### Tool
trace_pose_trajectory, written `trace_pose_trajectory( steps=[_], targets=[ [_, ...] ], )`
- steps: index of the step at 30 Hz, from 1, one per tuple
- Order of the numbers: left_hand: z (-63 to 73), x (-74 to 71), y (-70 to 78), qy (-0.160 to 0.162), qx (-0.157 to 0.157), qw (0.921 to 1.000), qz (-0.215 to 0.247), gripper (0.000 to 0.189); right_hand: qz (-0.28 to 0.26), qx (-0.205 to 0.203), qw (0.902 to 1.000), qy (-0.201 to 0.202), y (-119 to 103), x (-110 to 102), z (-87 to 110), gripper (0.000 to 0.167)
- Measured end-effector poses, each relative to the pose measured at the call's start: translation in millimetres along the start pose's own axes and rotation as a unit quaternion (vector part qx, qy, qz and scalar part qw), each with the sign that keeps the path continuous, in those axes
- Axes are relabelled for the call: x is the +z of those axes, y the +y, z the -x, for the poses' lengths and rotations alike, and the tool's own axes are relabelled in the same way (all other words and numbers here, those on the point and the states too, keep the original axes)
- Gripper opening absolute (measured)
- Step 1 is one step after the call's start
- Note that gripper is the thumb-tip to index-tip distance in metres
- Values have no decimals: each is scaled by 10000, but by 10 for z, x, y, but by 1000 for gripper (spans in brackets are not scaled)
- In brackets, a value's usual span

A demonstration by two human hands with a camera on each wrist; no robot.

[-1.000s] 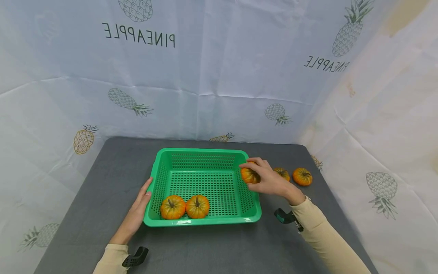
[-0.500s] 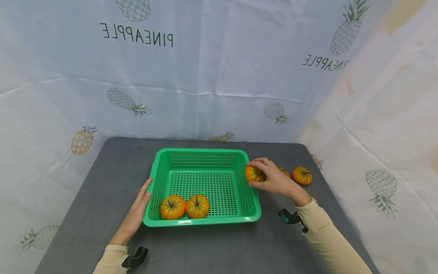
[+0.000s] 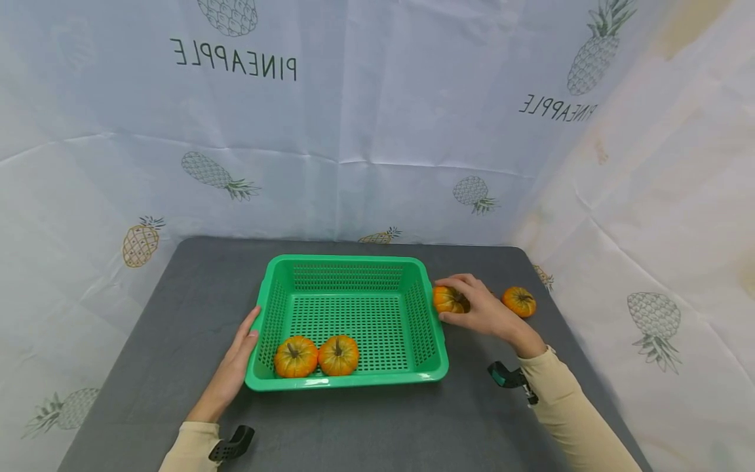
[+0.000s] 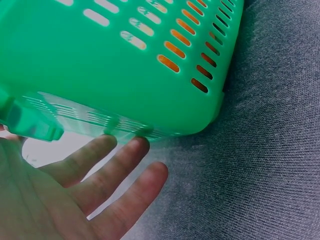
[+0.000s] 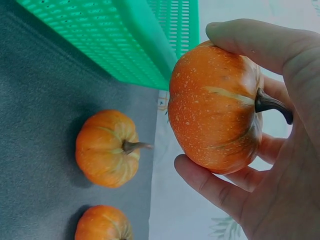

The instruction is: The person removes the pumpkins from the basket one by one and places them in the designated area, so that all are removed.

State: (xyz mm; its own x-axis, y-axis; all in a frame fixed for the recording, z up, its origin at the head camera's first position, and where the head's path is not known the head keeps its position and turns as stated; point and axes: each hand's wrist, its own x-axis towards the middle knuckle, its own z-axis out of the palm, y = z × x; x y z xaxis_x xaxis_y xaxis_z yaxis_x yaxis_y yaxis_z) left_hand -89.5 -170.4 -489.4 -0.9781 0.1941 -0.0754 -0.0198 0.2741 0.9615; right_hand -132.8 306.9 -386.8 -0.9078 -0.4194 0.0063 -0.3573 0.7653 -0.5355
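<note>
Right hand [image 3: 485, 314] grips a pumpkin [image 3: 447, 299] beside the basket [image 3: 348, 383]; left hand [image 3: 231, 364], fingers straight, touches its side; two pumpkins [image 3: 295, 357] lie inside.

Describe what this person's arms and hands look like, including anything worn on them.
The left hand and right hand are bare, without gloves. The left sleeve and right sleeve are plain, pale cream fabric. Next to the left cuff is a black strap-like device; a similar black band by the right cuff shows a green patch.
</note>
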Motion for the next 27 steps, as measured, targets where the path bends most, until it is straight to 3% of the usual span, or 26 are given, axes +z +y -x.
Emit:
trace_pose_trajectory(
  steps=[27],
  targets=[
    [-9,-6,4,-79,-79,9999,121,58,-222,394,9990,21,291,109,159,61]
  ],
)
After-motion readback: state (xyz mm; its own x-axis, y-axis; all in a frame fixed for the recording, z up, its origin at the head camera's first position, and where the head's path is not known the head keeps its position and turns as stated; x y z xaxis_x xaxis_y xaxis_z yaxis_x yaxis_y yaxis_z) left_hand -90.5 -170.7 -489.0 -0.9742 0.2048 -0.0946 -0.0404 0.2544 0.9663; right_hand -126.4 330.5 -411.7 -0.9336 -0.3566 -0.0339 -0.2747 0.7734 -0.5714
